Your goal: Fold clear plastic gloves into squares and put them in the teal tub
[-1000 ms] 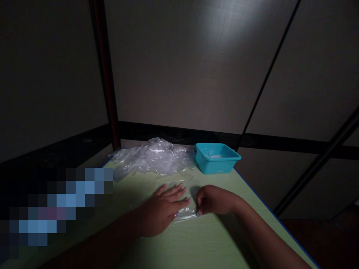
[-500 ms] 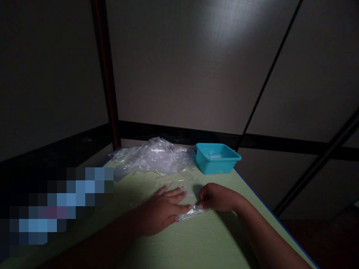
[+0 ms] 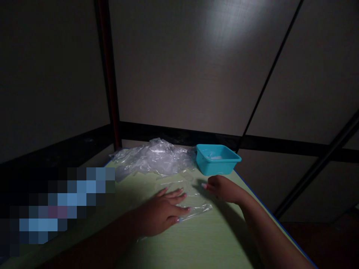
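Observation:
My left hand (image 3: 161, 213) lies flat with fingers spread over a clear plastic bag (image 3: 199, 212) on the light green tabletop (image 3: 179, 250). The bag's near edge is folded into a shiny strip that sticks out to the right of the thumb and forefinger. Part of the bag is hidden under the palm. Just above the table, to the right of the bag and apart from it, is my right hand (image 3: 226, 189). Its fingers are curled in, with a fingertip pointing left, and nothing shows in them.
A heap of crumpled clear plastic bags (image 3: 159, 158) lies at the back of the table. Right of it stands a turquoise plastic basin (image 3: 217, 167) with something whitish inside. Dark-edged panels (image 3: 179, 74) rise behind. A pixelated patch (image 3: 56, 209) covers the left side.
My right hand has let go of the folded edge of the bag and moved up and to the right. My left hand stays pressed on the bag.

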Demonstrator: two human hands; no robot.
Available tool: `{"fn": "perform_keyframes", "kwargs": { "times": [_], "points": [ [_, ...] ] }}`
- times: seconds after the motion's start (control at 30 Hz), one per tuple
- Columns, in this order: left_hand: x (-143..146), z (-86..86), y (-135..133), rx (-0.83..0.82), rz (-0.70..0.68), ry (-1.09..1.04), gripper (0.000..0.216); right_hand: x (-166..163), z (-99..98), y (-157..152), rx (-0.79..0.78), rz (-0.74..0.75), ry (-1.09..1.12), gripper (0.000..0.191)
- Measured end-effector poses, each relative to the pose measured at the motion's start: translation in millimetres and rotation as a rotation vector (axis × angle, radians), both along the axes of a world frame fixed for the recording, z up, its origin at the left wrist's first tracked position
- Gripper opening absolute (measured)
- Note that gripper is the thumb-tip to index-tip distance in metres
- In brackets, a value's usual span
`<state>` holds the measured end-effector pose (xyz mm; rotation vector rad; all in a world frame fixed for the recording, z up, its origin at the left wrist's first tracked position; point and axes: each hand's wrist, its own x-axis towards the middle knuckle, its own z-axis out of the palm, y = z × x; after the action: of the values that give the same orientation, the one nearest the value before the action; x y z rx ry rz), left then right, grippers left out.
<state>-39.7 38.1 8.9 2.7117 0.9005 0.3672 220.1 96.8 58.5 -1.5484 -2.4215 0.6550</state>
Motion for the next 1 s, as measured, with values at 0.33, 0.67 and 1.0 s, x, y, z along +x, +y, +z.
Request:
{"fn": "perform_keyframes", "kwargs": {
  "times": [0.33,0.67,1.0],
  "points": [
    [1.8,-1.2,0.9,-0.002,0.019,0.005,0.053,-48.6,-34.9,-20.4,-0.669,0.388,0.889,0.053],
    [-0.9,-6.2,3.8,-0.067,0.014,-0.003,0.06,-28.1,-29.0,-9.5,-0.701,0.222,0.492,0.058],
    [-1.9,2.2,-0.1,-0.086,0.01,0.038,0.058,-9.1,-21.0,0.2,-0.598,0.027,0.096,0.058]
  ]
}}
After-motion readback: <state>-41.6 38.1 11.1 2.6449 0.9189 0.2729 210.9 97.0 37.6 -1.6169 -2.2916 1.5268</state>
